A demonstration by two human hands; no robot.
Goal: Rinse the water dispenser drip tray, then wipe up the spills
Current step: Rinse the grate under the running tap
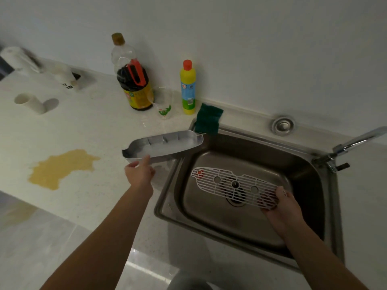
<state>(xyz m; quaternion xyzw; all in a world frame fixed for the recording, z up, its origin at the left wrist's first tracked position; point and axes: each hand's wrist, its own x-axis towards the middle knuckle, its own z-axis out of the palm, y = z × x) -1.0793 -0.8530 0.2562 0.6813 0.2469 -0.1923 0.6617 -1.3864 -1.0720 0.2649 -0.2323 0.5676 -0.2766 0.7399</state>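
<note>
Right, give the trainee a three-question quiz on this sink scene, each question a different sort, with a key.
1. True or false: the left hand holds the drip tray basin at the sink's left edge.
2. Which item does the right hand hold? A) green sponge B) white grate C) yellow bottle
3. Fill in: the yellowish spill lies on the ____.

Key: 1 true; 2 B, the white grate, held over the sink; 3 countertop, left of the sink.
</note>
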